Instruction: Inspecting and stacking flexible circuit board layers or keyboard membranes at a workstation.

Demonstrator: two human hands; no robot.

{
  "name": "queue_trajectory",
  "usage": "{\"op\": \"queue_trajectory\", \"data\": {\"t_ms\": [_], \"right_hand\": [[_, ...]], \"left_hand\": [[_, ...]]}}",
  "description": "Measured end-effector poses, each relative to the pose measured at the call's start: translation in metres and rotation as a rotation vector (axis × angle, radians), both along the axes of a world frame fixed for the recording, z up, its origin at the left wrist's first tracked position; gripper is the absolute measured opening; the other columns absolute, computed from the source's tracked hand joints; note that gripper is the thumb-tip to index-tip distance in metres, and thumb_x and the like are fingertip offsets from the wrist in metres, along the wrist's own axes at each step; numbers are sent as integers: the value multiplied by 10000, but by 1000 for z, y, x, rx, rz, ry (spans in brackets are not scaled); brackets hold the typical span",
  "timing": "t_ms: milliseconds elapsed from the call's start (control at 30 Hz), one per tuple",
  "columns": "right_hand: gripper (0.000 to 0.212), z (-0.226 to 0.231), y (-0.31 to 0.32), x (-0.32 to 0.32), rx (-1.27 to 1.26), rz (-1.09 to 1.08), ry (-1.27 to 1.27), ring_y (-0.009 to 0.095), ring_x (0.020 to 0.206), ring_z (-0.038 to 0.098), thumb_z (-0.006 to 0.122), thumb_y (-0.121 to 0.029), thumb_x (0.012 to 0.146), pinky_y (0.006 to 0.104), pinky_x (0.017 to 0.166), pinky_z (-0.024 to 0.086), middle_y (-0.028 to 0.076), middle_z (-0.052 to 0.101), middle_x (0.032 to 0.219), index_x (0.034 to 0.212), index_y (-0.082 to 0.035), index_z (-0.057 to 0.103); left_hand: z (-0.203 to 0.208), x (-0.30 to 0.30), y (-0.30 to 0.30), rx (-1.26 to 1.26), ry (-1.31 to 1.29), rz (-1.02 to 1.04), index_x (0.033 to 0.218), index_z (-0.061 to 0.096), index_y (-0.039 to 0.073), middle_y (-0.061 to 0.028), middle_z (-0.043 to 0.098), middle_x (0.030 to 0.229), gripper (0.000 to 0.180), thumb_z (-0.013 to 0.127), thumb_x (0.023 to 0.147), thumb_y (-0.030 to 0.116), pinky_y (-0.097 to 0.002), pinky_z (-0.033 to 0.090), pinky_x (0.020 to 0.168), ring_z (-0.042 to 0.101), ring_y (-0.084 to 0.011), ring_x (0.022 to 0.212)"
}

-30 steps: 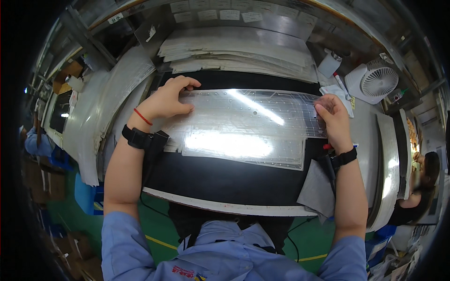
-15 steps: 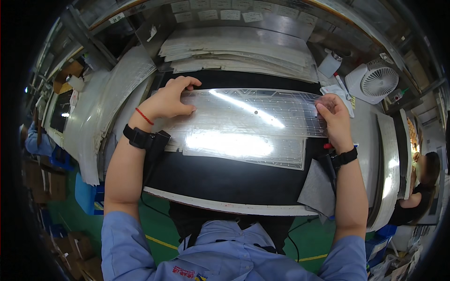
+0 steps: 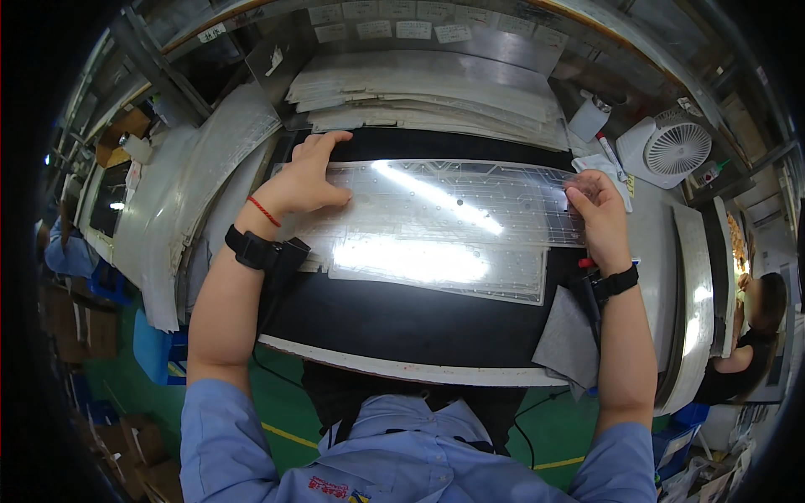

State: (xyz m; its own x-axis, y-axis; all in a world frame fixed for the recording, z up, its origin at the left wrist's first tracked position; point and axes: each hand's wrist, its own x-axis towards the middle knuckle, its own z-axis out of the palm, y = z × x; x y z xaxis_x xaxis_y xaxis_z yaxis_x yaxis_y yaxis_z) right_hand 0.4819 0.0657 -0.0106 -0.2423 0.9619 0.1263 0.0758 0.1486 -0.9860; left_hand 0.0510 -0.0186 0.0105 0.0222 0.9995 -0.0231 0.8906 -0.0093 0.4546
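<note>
A long, thin, clear plastic sheet (image 3: 495,186) with fine line markings and small holes lies across the worktable in front of me, a bright streak of light on it. My right hand (image 3: 602,210) pinches its right end between thumb and fingers. At the left end, my left hand (image 3: 309,178) is open, thumb over the sheet and fingers spread beyond the far edge. The hand hides part of that end. Beneath and nearer to me, another translucent sheet (image 3: 516,272) rests on the black mat (image 3: 402,327), partly washed out by glare.
Stacked sheets (image 3: 428,84) lie behind the mat, with more sheets (image 3: 210,159) on the left and right (image 3: 694,285). A white fan (image 3: 671,147), a bottle (image 3: 589,117) and a red-capped marker (image 3: 610,147) stand or lie back right. A grey cloth (image 3: 570,335) hangs over the front edge. Another person (image 3: 742,360) is far right.
My left fingers have lifted and spread slightly farther apart, and the left wrist has shifted a little right. The right hand keeps its pinch on the clear sheet, almost unmoved.
</note>
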Motion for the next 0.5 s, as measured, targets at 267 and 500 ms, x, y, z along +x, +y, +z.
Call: {"op": "queue_trajectory", "data": {"t_ms": [267,500], "right_hand": [[208,-1,0,1,7,6,-8,78,861,591,617,-18,914,213,739,468,21,658,980,1113,-48,567],[225,0,0,0,-8,-3,-4,80,861,593,618,-18,915,213,740,471,22,658,980,1129,-50,558]], "left_hand": [[0,0,0,-29,15,13,1446,335,97,-202,385,1420,895,754,666,224,-425,273,1139,325,-386,1345],[3,0,-2,-29,-36,-28,1482,284,102,-216,315,1494,925,735,682,207,-426,238,1160,265,-392,1394]]}}
